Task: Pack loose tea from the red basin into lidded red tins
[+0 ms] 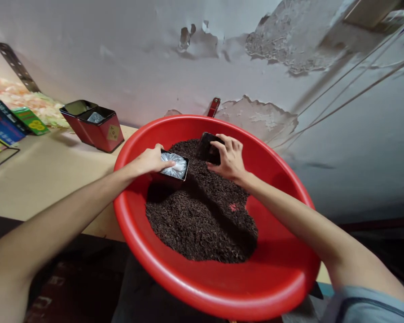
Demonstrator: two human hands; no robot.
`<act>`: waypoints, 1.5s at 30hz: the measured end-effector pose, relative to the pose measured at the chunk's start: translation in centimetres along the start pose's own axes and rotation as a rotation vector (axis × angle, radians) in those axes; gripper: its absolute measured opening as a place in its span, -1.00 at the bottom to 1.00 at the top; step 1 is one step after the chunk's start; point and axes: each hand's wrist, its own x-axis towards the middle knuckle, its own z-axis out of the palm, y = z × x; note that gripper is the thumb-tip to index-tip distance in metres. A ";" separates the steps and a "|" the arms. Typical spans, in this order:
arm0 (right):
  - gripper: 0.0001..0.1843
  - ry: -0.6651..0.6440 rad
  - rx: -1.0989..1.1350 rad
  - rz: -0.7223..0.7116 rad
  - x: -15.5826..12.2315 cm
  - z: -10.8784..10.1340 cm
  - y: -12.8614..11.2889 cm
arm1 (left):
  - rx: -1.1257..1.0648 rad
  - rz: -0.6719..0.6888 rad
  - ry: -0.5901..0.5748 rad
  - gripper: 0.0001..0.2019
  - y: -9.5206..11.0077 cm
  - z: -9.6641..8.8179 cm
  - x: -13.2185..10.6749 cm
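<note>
A large red basin [215, 298] holds a heap of dark, loose tea-like leaves [191, 224]. Over its left side my left hand [151, 160] grips a small rectangular tin [187, 169], with the thumb pressing on a gathered clear plastic bag [175, 167] inside it. My right hand [229, 157] has its fingers curled around the edges of a dark rectangular tin lid [206, 148], tilted above the leaves near the far side. The lid and the tin are apart. A small reddish patch [234, 207] shows among the leaves.
Two red tins [109, 134] stand open on the pale table [54, 179] left of the basin; a plastic bag shows in one. Further left are a green box [30, 120] and a pale heap [27, 98]. A peeling wall [121, 58] rises behind; cords [350, 96] cross at right.
</note>
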 end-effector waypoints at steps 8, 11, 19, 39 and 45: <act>-0.24 0.026 0.457 -0.192 0.9 3.7 -10.3 | -0.409 -0.046 -0.101 -0.39 -1.6 -0.2 0.3; -0.23 -0.004 0.371 -0.152 1.5 4.4 -11.2 | -0.840 -0.115 -0.244 -0.67 -2.5 -0.7 0.5; 0.02 -0.197 0.055 -0.184 2.4 2.5 -12.6 | -0.844 -0.183 -0.145 -0.79 -2.7 -0.8 1.0; 0.08 0.150 0.199 -0.169 -0.7 -8.4 -6.9 | -0.025 0.871 0.244 0.16 4.9 -5.0 -5.2; 0.04 0.542 0.362 -0.111 -10.4 -20.6 -0.7 | -0.134 1.315 0.408 -0.22 17.3 -7.7 -9.6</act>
